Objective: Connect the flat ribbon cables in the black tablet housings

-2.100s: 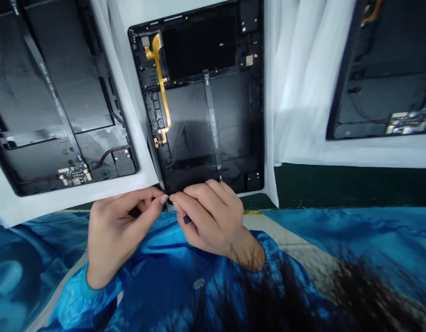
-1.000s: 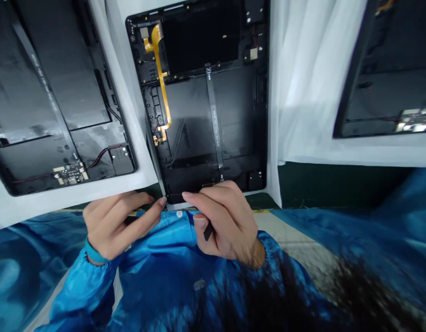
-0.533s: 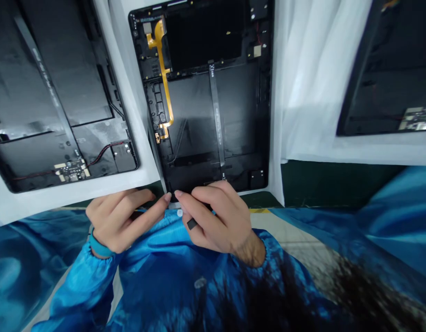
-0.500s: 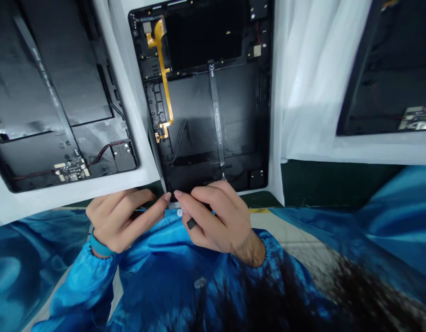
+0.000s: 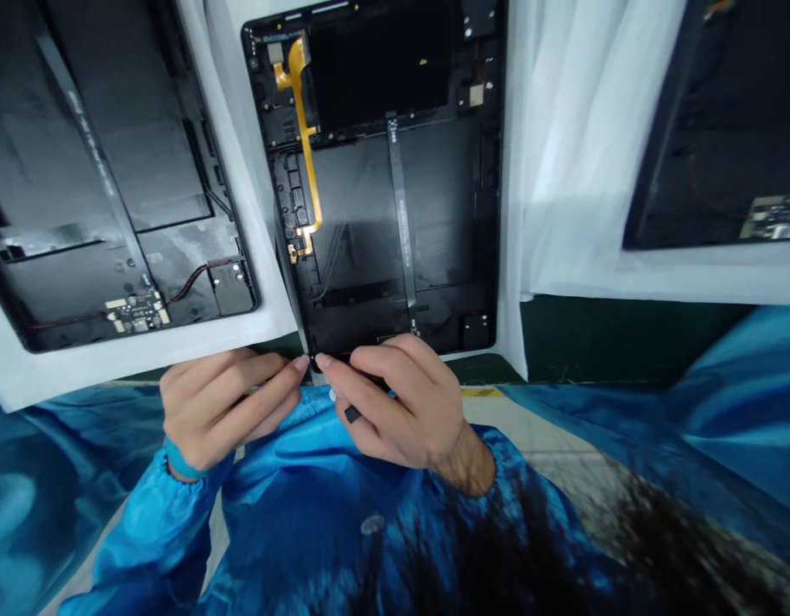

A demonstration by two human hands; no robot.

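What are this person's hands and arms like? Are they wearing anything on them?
The left hand and right hand are bare, with no gloves. The arms are covered by shiny bright blue sleeves that gather at the wrists. The left cuff has a teal band.

No words can be fully read. The black flat cable [image 5: 402, 214] on the middle tablet frame [image 5: 490, 214] bears a line of pale printing along its length, too small to make out. The strip [image 5: 90, 128] on the left tablet [image 5: 35, 145] has similar pale lettering toward its upper end, also illegible.
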